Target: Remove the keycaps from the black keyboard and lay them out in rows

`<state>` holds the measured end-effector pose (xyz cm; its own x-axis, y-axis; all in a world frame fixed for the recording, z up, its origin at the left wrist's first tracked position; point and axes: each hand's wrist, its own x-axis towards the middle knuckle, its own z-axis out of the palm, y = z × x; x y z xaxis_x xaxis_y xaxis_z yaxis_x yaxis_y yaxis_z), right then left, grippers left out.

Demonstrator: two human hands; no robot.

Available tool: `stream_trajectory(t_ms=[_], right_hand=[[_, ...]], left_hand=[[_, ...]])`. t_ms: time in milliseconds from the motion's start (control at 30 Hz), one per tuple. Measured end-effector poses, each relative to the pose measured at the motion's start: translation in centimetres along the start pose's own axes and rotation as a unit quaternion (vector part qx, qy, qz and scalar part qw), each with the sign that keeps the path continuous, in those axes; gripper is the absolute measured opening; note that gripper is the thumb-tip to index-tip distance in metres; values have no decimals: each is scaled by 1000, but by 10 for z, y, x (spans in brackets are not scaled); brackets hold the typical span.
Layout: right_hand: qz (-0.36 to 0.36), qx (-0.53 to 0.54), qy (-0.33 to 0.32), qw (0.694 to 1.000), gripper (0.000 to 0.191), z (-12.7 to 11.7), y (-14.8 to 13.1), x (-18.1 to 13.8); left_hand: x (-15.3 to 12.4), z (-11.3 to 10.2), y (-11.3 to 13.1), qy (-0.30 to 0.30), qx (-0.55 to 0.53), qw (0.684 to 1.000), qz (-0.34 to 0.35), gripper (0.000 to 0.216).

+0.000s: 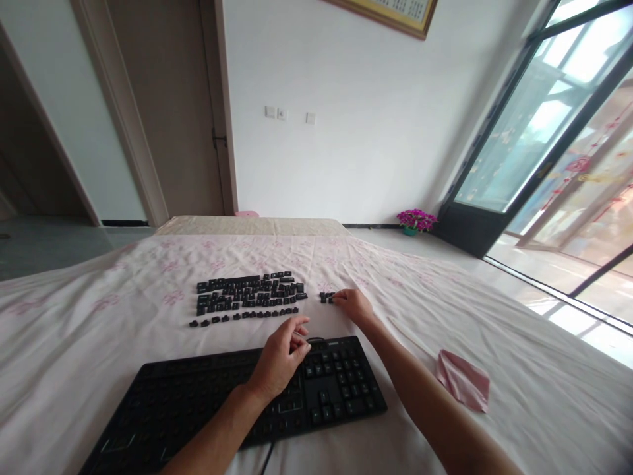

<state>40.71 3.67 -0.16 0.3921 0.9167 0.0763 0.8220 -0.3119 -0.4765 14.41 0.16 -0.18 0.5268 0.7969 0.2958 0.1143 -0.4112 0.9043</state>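
Note:
A black keyboard (330, 389) lies across the cloth in front of me. Keys remain on its right part, while most of its left and middle shows bare key sockets. Over its upper edge hovers my left hand (281, 356), fingers curled and thumb drawn in. A thin dark curved line shows beside its fingertips; what the hand holds, if anything, is too small to make out. Beyond the keyboard, my right hand (353, 305) pinches at a small group of loose black keycaps (324, 297). To its left lie rows of many detached keycaps (252, 293).
A pale flowered cloth (386, 277) covers the table. On the right lies a folded pink cloth (463, 380). A cable (268, 458) runs from the keyboard's near edge. Pink flowers (417, 220) stand on the floor by the glass door (514, 145).

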Motion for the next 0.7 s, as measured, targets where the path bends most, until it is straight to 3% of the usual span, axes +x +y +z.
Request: stream_trajectory(t_ms=[467, 600, 700], right_hand=[[-18, 16, 26, 999, 25, 2, -2, -5], [-22, 36, 49, 998, 43, -14, -7, -15], [-94, 115, 46, 988, 58, -35, -17, -35]], left_hand=[[0, -1, -2, -1, 14, 1000, 13, 36], [1, -1, -3, -3, 18, 1000, 15, 35], [1, -1, -1, -15, 28, 999, 20, 31]])
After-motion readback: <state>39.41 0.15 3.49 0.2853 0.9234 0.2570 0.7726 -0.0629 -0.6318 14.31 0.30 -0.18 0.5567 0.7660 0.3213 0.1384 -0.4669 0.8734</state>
